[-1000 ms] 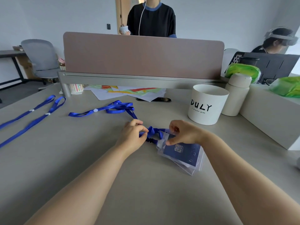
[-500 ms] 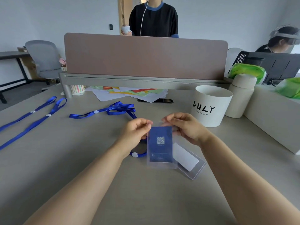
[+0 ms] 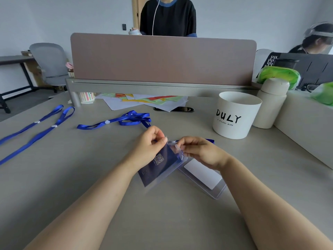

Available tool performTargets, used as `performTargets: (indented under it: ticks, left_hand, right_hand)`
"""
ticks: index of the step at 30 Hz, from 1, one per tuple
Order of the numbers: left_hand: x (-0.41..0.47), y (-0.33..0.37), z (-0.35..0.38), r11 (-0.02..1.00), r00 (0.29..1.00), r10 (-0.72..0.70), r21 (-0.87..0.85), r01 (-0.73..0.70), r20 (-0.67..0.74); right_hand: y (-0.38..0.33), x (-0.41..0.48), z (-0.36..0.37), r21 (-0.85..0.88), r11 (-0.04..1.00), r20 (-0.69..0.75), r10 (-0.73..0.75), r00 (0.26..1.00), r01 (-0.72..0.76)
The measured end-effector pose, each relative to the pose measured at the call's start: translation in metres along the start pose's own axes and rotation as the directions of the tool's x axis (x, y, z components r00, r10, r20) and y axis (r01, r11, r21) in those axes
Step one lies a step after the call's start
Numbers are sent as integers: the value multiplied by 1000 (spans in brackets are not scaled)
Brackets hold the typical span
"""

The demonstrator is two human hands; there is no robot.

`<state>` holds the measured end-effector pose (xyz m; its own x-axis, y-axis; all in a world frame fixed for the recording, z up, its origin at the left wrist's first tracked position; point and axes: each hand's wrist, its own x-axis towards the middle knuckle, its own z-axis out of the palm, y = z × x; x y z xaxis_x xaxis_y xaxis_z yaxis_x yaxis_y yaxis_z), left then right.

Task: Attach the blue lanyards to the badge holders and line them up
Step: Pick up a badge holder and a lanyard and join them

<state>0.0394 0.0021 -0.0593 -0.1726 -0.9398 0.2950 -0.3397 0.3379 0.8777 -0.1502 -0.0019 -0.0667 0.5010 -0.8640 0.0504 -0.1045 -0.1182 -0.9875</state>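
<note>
Two blue lanyards run off left edge; badge holder motion-blurred.

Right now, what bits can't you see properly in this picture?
Head view only:
- Lanyard clip: hidden between the left hand and right hand, so attachment is unclear.
- Badge holder: QR code too small to read.
- Second badge holder: partly under the right wrist.
- Two left lanyards: cut off by the left edge.
</note>
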Motion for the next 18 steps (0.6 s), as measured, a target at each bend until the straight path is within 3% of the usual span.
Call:
performTargets:
  ticks: [6,12,16,18]
  left_hand:
    - [-3,-3,-8,953,992,124,280,-116,-13]
    - [-9,4,-13,803,955,274,518,-294,117]
    - [-11,10,-15,725,955,271,628,-283,118]
    - [-11,12,-15,619,917,391,713,-330,85]
  right_hand:
    - [-6,-10,1,-110,994,26,3,1000,-1]
    - [-9,-10,4,-345,937,-67,30,997,-51]
    - [-11,-9,10,-459,887,-173,-132,976,38]
    - [-12,-9,13,-510,854,-232,-253,939,104]
